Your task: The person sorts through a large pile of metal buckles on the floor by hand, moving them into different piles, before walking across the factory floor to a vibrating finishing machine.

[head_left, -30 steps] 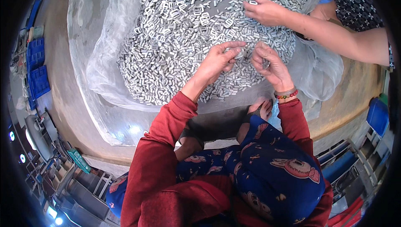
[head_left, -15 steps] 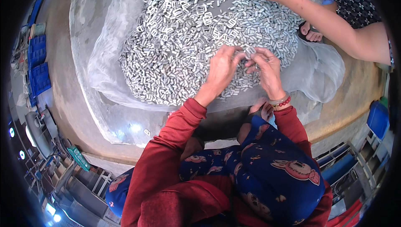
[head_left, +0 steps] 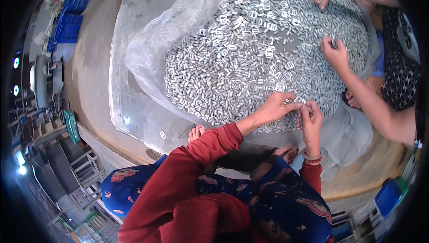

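Observation:
Between the fingertips of both my hands is a small pale metal slide buckle [head_left: 300, 100], partly covered by the fingers. My left hand [head_left: 273, 110] pinches it from the left, and my right hand [head_left: 311, 118], with bracelets at the wrist, grips it from the right. Under and beyond my hands spreads a wide heap of small grey metal cylinders [head_left: 210, 82]. Scattered over the heap lie several more buckles, one a loose slotted buckle [head_left: 269, 52] ahead of my hands.
A translucent mesh sheet [head_left: 145, 53] lies under the heap. On the right a co-worker's hands [head_left: 336, 55] reach over the pile. One stray buckle [head_left: 162, 135] rests on the floor at left. Blue crates [head_left: 70, 28] stand far left; a blue bin [head_left: 388, 197] is at lower right.
The view has shifted, so the heap sits further right and the co-worker's second hand shows. Both my hands still hold the buckle between their fingertips.

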`<action>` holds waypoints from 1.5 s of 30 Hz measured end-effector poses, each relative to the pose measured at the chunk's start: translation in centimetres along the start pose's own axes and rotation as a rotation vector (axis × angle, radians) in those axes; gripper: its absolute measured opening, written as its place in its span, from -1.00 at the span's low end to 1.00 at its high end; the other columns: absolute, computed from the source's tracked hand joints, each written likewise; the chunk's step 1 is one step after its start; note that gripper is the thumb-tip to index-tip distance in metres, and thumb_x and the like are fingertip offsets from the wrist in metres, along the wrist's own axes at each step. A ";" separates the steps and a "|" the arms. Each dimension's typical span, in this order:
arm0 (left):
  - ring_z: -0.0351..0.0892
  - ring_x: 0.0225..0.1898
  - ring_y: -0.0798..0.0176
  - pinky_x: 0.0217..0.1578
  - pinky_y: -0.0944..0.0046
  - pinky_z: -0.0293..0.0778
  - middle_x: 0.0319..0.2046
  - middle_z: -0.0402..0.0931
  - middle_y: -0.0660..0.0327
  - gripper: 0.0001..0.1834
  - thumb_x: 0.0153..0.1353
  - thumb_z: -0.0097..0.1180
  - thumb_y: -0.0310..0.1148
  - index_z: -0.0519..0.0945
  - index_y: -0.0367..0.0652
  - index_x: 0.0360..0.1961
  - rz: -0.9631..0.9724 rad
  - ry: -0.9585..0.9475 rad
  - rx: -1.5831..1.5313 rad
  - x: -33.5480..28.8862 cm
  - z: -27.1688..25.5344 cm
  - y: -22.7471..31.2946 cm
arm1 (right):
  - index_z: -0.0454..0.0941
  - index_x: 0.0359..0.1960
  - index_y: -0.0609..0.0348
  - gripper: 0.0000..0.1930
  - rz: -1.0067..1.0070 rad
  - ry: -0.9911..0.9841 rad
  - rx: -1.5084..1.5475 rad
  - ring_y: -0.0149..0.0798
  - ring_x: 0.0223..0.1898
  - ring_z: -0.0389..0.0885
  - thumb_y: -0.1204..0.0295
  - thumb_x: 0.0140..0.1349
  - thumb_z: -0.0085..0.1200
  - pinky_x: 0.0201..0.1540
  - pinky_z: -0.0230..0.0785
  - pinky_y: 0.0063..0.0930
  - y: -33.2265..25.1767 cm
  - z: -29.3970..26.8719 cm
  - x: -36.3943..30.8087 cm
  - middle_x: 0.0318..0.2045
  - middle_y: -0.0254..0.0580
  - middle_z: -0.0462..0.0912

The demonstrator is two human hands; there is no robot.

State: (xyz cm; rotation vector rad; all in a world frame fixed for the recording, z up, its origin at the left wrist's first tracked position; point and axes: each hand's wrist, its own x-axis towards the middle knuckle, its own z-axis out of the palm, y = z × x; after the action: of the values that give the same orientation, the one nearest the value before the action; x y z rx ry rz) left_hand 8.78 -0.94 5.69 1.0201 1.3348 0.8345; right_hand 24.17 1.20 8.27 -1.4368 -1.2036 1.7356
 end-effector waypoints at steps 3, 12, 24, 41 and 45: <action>0.33 -0.55 0.52 -0.57 0.36 0.31 -0.66 0.44 0.30 -0.64 0.16 0.14 -0.21 0.56 -0.37 -0.27 0.054 0.116 -0.102 -0.5 0.5 0.1 | 0.37 -0.41 0.22 -0.87 -0.156 0.083 -0.248 -0.58 -0.72 0.26 0.45 0.28 -0.07 -0.70 0.02 -0.69 0.5 0.5 0.0 -0.68 -0.38 0.41; 0.08 -0.69 0.59 -0.69 0.49 -0.02 -0.68 0.23 0.46 -0.62 0.24 0.07 -0.25 0.44 -0.31 -0.03 -0.194 0.018 -0.644 -0.6 0.3 1.8 | 0.43 -0.32 0.30 -0.90 -0.250 0.185 -0.442 -0.29 -0.50 0.55 0.51 0.18 0.00 -0.39 0.37 -0.44 -1.4 1.8 0.4 -0.57 -0.14 0.54; 0.20 -0.64 0.57 -0.66 0.50 0.14 -0.56 0.32 0.37 -0.78 0.23 0.04 -0.39 0.52 -0.32 -0.16 0.220 0.305 -0.228 -1.4 0.5 2.6 | 0.54 -0.10 0.26 -0.74 -0.578 0.100 -0.460 -0.19 -0.32 0.64 0.59 0.15 -0.02 -0.25 0.45 -0.45 -3.2 2.6 0.7 -0.30 0.00 0.63; 0.47 -0.59 0.35 -0.48 0.28 0.40 -0.47 0.62 0.13 -0.47 -0.01 0.26 -0.24 0.51 -0.21 0.01 0.115 0.132 0.033 0.8 -4.7 -1.0 | 0.48 -0.13 0.24 -0.79 0.041 0.097 0.325 -0.55 -0.63 0.39 0.45 0.26 -0.12 -0.76 0.05 -0.70 -0.3 -3.0 -0.1 -0.49 -0.26 0.51; 0.56 -0.45 0.06 -0.36 0.14 0.45 -0.44 0.56 0.03 -0.57 -0.02 0.26 -0.14 0.59 -0.17 -0.17 0.242 0.163 0.709 3.7 -5.2 -4.1 | 0.41 -0.38 0.22 -0.87 0.081 -0.022 0.655 -0.52 -0.64 0.36 0.42 0.25 -0.10 -0.81 -0.10 -0.76 -2.3 -4.7 0.9 -0.50 -0.24 0.46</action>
State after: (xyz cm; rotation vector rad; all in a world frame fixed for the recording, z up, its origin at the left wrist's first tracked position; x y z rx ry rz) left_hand 3.61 1.57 0.74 1.7192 1.7214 0.6315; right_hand 28.22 4.26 9.89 -1.0726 -0.5009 1.9526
